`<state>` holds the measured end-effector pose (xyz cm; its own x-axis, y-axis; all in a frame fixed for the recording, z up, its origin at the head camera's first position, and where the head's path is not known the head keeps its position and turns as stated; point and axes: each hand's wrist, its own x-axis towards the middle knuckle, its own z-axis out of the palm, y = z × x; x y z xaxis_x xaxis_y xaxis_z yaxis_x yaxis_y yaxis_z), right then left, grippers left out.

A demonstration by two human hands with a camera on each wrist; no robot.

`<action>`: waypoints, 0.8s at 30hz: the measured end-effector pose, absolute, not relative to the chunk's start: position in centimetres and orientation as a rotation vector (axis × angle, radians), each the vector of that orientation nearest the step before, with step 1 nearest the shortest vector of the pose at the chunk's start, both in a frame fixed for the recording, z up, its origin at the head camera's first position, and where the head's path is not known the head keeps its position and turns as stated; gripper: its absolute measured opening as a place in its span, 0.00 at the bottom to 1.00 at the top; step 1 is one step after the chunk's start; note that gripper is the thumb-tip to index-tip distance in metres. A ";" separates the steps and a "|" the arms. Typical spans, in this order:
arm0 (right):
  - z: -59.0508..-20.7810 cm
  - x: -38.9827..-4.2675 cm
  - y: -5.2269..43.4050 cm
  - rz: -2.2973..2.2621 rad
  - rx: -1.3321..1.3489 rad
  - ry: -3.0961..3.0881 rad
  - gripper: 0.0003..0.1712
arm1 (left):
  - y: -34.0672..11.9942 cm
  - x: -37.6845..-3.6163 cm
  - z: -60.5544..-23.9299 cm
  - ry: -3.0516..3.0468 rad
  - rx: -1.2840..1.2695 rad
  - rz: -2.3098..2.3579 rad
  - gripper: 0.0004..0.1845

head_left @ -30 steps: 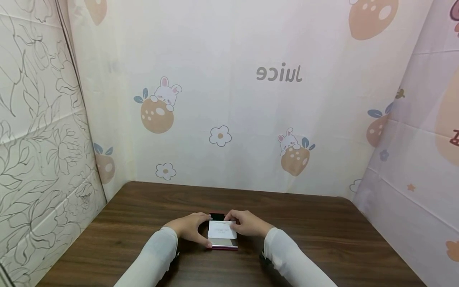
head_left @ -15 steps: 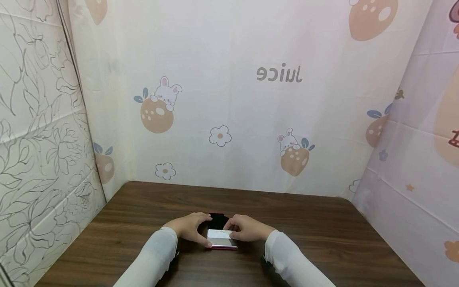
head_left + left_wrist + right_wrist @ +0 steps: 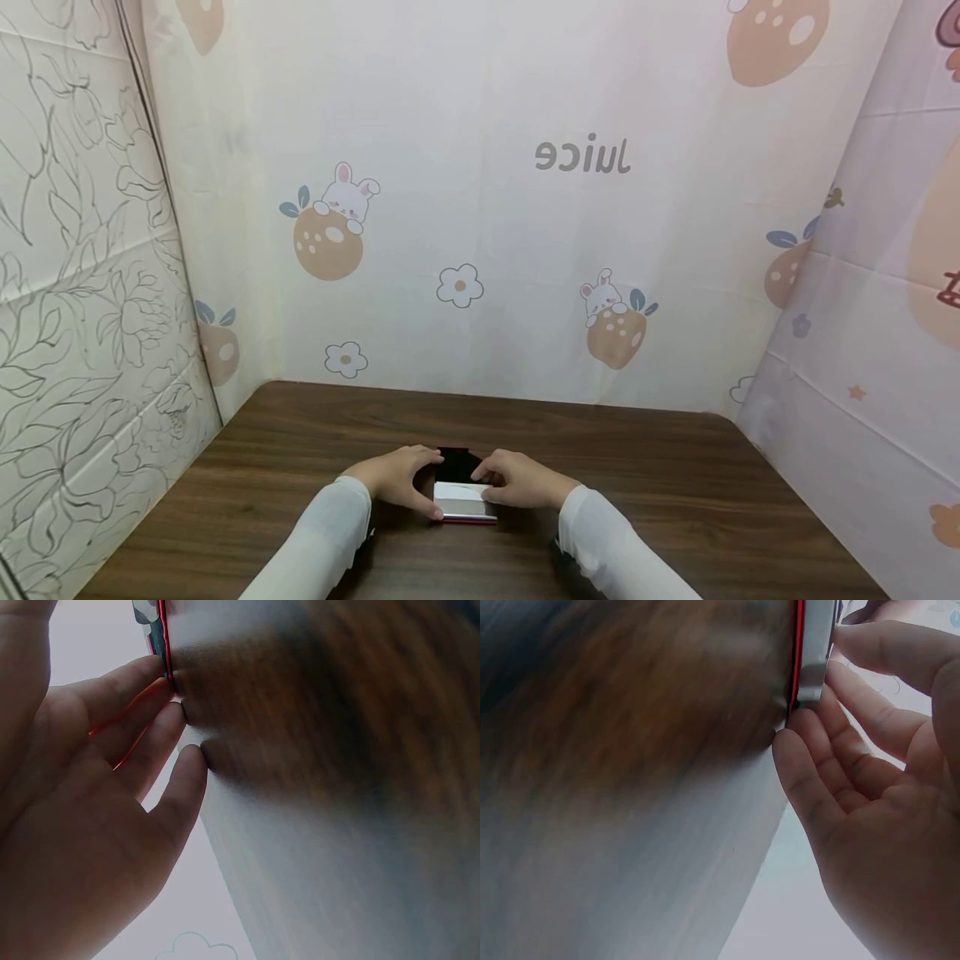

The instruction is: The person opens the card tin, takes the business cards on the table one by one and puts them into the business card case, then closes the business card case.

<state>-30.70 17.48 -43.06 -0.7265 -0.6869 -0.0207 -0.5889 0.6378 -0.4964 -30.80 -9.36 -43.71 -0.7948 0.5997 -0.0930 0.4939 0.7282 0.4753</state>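
We read "Juice" [image 3: 582, 155] in grey on the back curtain, mirrored, w/ bunny-and-strawberry prints [image 3: 330, 222] around it. There's faint print on the white card, too small to read.

The thing in hand is a small flat case [image 3: 465, 500]: silver lid, red edge along the bottom, black inside at the far end, w/ a white card [image 3: 459, 490] lying on top. It sits on the dark wood table [image 3: 675, 500], near the front edge, approx. centre, right between both hands.

Our left hand [image 3: 401, 479] cups the case's left side, fingers curled, tips pressed to the red rim [image 3: 163, 645]. Our right hand [image 3: 521, 482] curls round the right side, thumb on top of the card, fingertips [image 3: 810, 727] under the silver edge [image 3: 814, 652]. Both grip it; neither's spread wide. White sleeves [image 3: 322, 533] cover both forearms.
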 end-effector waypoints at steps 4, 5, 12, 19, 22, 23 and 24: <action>-43.1 -30.5 18.0 -0.707 -1.016 2.669 0.16 | -9.4 -30.8 -43.7 2.695 0.870 0.635 0.49; -43.1 -30.4 18.2 -0.714 -1.004 2.672 0.17 | -9.4 -30.8 -43.7 2.696 0.872 0.634 0.49; -43.1 -29.8 19.5 -0.741 -0.946 2.672 0.27 | -9.4 -30.7 -43.6 2.698 0.874 0.635 0.49; -43.3 -29.2 20.0 -0.697 -0.991 2.694 0.36 | -9.3 -30.6 -43.6 2.699 0.852 0.637 0.48; -43.3 -28.9 20.0 -0.674 -0.989 2.706 0.37 | -9.3 -30.6 -43.5 2.695 0.847 0.639 0.48; -43.4 -28.9 19.9 -0.670 -0.986 2.709 0.36 | -9.3 -30.6 -43.5 2.693 0.846 0.640 0.48; -43.4 -28.9 19.9 -0.663 -0.981 2.713 0.36 | -9.3 -30.6 -43.5 2.693 0.843 0.640 0.48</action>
